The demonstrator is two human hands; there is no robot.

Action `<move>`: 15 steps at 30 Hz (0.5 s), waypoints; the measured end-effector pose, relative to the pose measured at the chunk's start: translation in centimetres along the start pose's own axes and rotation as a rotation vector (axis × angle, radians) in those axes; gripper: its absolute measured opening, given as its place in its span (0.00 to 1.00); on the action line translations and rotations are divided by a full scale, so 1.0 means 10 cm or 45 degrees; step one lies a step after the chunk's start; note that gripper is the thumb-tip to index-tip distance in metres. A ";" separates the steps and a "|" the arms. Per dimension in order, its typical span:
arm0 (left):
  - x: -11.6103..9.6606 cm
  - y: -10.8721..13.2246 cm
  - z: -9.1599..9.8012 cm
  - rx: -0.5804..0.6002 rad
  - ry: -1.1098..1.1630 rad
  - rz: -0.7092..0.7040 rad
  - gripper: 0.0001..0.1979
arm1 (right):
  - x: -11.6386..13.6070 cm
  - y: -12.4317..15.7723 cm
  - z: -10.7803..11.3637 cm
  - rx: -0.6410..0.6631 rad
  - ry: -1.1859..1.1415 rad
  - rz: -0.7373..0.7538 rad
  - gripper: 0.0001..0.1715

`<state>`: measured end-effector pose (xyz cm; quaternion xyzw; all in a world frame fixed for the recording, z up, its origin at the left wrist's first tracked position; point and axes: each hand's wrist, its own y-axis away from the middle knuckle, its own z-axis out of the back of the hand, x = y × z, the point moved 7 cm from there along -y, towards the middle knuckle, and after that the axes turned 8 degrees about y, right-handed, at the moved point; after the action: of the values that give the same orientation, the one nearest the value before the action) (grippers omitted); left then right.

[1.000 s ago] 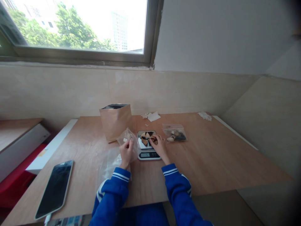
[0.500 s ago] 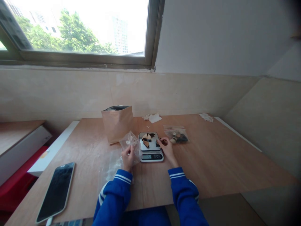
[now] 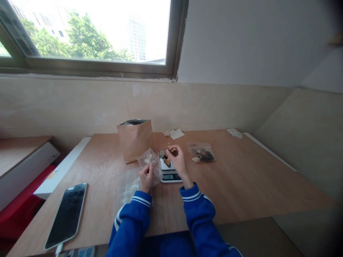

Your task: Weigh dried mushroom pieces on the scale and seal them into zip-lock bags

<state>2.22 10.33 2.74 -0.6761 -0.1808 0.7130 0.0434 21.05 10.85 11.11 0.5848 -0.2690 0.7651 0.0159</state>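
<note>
My left hand [image 3: 146, 175] pinches a clear plastic bag [image 3: 153, 160] with a few small pale bits inside. My right hand [image 3: 178, 160] is over the digital scale [image 3: 171, 177], its fingers closed on dark brown dried pieces [image 3: 173, 151]. On the scale's metal plate lies a brown dried slice [image 3: 167, 162]; the fingers hide much of the plate and what else lies there. The display is lit, but its digits are too small to read. To the right of the scale lies a zip bag [image 3: 203, 153] of mixed dried pieces.
A brown kraft pouch [image 3: 136, 141] stands with its mouth open behind my left hand. More clear plastic bags [image 3: 127, 189] lie flat beside it. A phone [image 3: 66, 216] with a white cable rests at the left. Paper scraps [image 3: 177, 134] and a crumpled tissue [image 3: 234, 133] lie by the wall.
My right hand has moved left and up from the scale's right edge to above its plate, still pinching the dark pieces. My left hand keeps its hold on the bag.
</note>
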 end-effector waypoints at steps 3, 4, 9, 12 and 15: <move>0.01 -0.01 -0.01 0.011 0.003 0.013 0.24 | 0.22 0.09 -0.41 0.188 0.142 0.077 0.06; 0.02 -0.02 -0.01 0.015 0.016 0.020 0.24 | 0.25 0.12 -0.51 0.226 0.202 0.096 0.04; 0.05 -0.02 0.01 -0.009 0.136 0.055 0.23 | 0.20 0.26 -0.77 0.408 0.360 0.144 0.04; 0.05 -0.02 0.01 -0.027 0.180 0.074 0.23 | 0.19 0.30 -0.77 0.470 0.418 0.132 0.07; 0.04 -0.01 0.01 -0.050 0.204 0.095 0.24 | 0.22 0.32 -0.72 0.497 0.518 0.143 0.14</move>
<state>2.04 10.50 2.40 -0.7378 -0.1654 0.6542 0.0179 12.92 10.59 10.63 0.3953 -0.1400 0.9037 -0.0858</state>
